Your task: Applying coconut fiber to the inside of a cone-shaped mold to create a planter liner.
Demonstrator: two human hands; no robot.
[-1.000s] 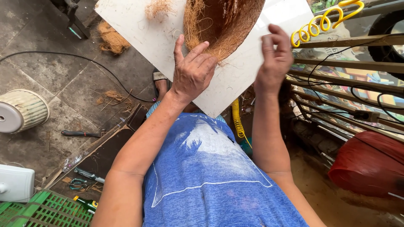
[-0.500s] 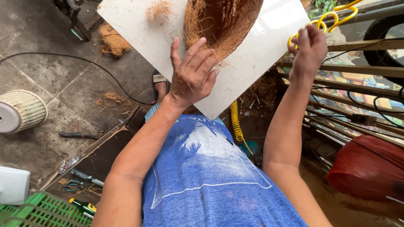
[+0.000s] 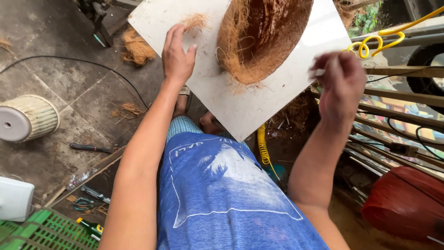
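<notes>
A white board lies tilted in front of me, over my knees. On it rests a large brown bowl-shaped mass of coconut fibre, with a small loose tuft to its left. My left hand lies flat on the bare board beside the mass, palm down and holding nothing. My right hand is raised just off the board's right edge. It is blurred, its fingers curled, and I cannot make out anything in them.
On the concrete floor to the left lie a fibre pile, a black cable, a round ribbed white basket, hand tools and a green crate. To the right are a yellow coiled hose, wooden slats and a red sack.
My left hand slid left off the fibre mass onto the bare board. My right hand left the board's edge and moved right and slightly down.
</notes>
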